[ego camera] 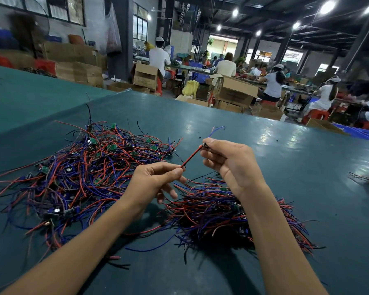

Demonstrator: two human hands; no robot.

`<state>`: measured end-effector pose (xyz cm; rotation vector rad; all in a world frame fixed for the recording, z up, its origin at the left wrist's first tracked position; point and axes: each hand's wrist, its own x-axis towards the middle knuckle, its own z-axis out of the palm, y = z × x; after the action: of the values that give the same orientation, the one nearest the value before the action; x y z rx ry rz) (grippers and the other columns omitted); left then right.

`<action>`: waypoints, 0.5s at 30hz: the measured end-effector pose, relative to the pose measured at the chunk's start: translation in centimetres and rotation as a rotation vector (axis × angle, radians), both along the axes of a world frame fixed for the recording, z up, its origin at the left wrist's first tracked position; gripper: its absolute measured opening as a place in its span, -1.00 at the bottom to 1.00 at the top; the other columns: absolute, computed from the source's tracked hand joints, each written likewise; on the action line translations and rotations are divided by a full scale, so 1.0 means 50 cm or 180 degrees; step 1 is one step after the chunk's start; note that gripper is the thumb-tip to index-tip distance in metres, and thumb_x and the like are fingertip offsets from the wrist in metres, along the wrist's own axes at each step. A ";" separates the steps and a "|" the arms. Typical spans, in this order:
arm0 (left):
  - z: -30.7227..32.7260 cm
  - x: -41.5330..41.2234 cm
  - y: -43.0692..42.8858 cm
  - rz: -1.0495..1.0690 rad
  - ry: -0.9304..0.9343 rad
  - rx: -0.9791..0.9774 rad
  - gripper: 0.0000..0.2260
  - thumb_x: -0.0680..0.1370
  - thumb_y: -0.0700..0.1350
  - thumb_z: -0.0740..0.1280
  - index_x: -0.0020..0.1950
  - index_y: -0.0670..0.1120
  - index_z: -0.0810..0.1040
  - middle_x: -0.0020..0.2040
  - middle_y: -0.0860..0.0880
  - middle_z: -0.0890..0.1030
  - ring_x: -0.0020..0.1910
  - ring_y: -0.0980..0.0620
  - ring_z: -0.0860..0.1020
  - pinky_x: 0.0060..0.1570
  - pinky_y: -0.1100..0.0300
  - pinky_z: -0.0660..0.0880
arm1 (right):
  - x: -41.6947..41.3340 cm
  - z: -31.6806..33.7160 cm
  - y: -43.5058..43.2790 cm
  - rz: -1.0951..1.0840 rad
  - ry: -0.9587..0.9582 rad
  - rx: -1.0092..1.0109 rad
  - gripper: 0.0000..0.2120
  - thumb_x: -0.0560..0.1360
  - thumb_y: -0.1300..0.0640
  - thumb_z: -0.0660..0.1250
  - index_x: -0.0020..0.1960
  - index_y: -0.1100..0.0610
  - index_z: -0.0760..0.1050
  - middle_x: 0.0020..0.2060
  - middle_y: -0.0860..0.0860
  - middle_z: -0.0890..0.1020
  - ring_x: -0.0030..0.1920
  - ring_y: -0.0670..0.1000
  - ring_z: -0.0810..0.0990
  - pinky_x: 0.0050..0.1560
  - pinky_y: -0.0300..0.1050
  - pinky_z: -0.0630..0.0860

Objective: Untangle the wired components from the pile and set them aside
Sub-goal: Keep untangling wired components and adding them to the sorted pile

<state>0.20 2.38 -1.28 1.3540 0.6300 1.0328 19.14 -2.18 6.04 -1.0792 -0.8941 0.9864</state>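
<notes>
While taut, red wire [191, 156] betw. L hand [158, 180] & R hand [229, 163]

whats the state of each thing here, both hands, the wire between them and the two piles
red-black wire, pulled straight between the hands, lifted off the table
left hand, pinching the wire's lower end
right hand, holding the wire's upper end
left pile, loose tangle spread on the table
right pile, denser heap lying under the right forearm
</notes>
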 end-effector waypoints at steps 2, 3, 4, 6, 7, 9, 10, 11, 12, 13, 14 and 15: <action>0.002 -0.002 0.004 0.0111 0.0024 -0.0130 -0.81 0.40 0.03 0.51 -0.07 -0.04 0.74 -0.09 -0.14 0.74 -0.45 0.01 0.60 -0.56 0.30 0.34 | 0.004 0.001 -0.001 -0.0060 0.0085 0.0043 -0.91 0.51 0.26 0.45 -0.10 0.28 0.70 -0.19 0.17 0.69 -0.21 0.03 0.68 -0.20 -0.15 0.63; 0.003 -0.002 0.006 0.0151 0.0007 -0.0222 -0.78 0.37 0.04 0.53 -0.08 -0.05 0.74 -0.10 -0.14 0.73 -0.45 0.01 0.59 -0.56 0.30 0.33 | 0.005 0.001 -0.001 -0.0079 0.0129 0.0062 -0.91 0.52 0.26 0.45 -0.07 0.30 0.69 -0.18 0.18 0.69 -0.20 0.03 0.69 -0.19 -0.15 0.63; 0.003 -0.002 0.008 0.0174 -0.0026 -0.0330 -0.76 0.34 0.04 0.54 -0.08 -0.06 0.74 -0.10 -0.14 0.73 -0.44 0.02 0.58 -0.55 0.30 0.33 | 0.005 0.002 -0.002 -0.0090 0.0168 0.0073 -0.90 0.52 0.26 0.45 -0.05 0.31 0.68 -0.17 0.18 0.69 -0.20 0.03 0.69 -0.19 -0.15 0.63; 0.002 -0.004 0.013 0.0178 -0.0102 -0.0576 -0.74 0.31 0.03 0.57 -0.08 -0.07 0.73 -0.10 -0.11 0.73 -0.41 0.03 0.59 -0.55 0.30 0.33 | 0.007 0.004 -0.002 -0.0123 0.0245 0.0076 -0.88 0.52 0.26 0.44 -0.01 0.32 0.66 -0.15 0.18 0.69 -0.19 0.02 0.69 -0.18 -0.16 0.63; 0.000 -0.007 0.015 0.0184 -0.0146 -0.0710 -0.75 0.31 0.01 0.57 -0.08 -0.06 0.73 -0.10 -0.09 0.73 -0.39 0.03 0.59 -0.55 0.30 0.33 | 0.010 0.007 -0.003 -0.0151 0.0320 0.0081 -0.88 0.52 0.26 0.43 0.00 0.32 0.66 -0.15 0.17 0.69 -0.19 0.01 0.69 -0.18 -0.16 0.63; -0.003 -0.013 0.020 0.0263 -0.0283 -0.0967 -0.75 0.31 -0.03 0.57 -0.06 -0.06 0.70 -0.10 -0.06 0.73 -0.36 0.05 0.61 -0.55 0.29 0.34 | 0.025 0.016 -0.008 -0.0257 0.0576 0.0139 -0.90 0.53 0.26 0.42 -0.04 0.30 0.66 -0.19 0.14 0.70 -0.22 0.00 0.69 -0.18 -0.16 0.63; -0.004 -0.016 0.023 0.0336 -0.0367 -0.1068 -0.75 0.32 -0.04 0.56 -0.04 -0.07 0.69 -0.11 -0.05 0.73 -0.35 0.07 0.62 -0.54 0.30 0.35 | 0.038 0.022 -0.013 -0.0335 0.0713 0.0185 -0.91 0.53 0.26 0.42 -0.06 0.29 0.65 -0.21 0.13 0.70 -0.24 -0.01 0.69 -0.19 -0.15 0.63; -0.005 -0.021 0.027 0.0418 -0.0466 -0.1143 -0.75 0.34 -0.06 0.54 -0.03 -0.09 0.67 -0.12 -0.05 0.73 -0.36 0.09 0.62 -0.53 0.31 0.35 | 0.053 0.027 -0.018 -0.0394 0.0812 0.0224 -0.92 0.53 0.26 0.41 -0.08 0.28 0.65 -0.20 0.14 0.71 -0.24 0.00 0.69 -0.19 -0.14 0.64; -0.005 -0.024 0.032 0.0488 -0.0582 -0.1180 -0.76 0.35 -0.08 0.53 -0.02 -0.10 0.66 -0.15 -0.05 0.72 -0.37 0.11 0.61 -0.53 0.32 0.36 | 0.068 0.031 -0.025 -0.0411 0.0868 0.0238 -0.92 0.54 0.26 0.40 -0.08 0.28 0.64 -0.18 0.16 0.71 -0.22 0.01 0.70 -0.18 -0.13 0.64; -0.004 -0.026 0.035 0.0544 -0.0684 -0.1162 -0.78 0.37 -0.10 0.52 -0.02 -0.11 0.66 -0.17 -0.05 0.71 -0.38 0.12 0.59 -0.53 0.32 0.36 | 0.081 0.034 -0.032 -0.0394 0.0890 0.0222 -0.92 0.54 0.26 0.40 -0.07 0.28 0.63 -0.15 0.18 0.72 -0.20 0.02 0.70 -0.17 -0.12 0.64; -0.004 -0.027 0.037 0.0584 -0.0744 -0.1085 -0.80 0.39 -0.12 0.51 -0.01 -0.12 0.66 -0.19 -0.05 0.70 -0.39 0.13 0.58 -0.54 0.32 0.36 | 0.090 0.036 -0.038 -0.0358 0.0897 0.0186 -0.92 0.53 0.26 0.40 -0.05 0.29 0.62 -0.12 0.19 0.72 -0.19 0.04 0.71 -0.16 -0.11 0.65; -0.004 -0.025 0.037 0.0618 -0.0741 -0.0955 -0.82 0.42 -0.14 0.50 0.00 -0.13 0.67 -0.19 -0.06 0.68 -0.39 0.12 0.57 -0.55 0.31 0.38 | 0.095 0.036 -0.042 -0.0315 0.0898 0.0144 -0.92 0.53 0.27 0.40 -0.03 0.29 0.61 -0.10 0.20 0.72 -0.18 0.05 0.71 -0.15 -0.11 0.65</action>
<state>-1.07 4.22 -1.48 0.9095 0.7182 1.1789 23.91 -4.30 7.83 -0.9101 -0.6246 1.0018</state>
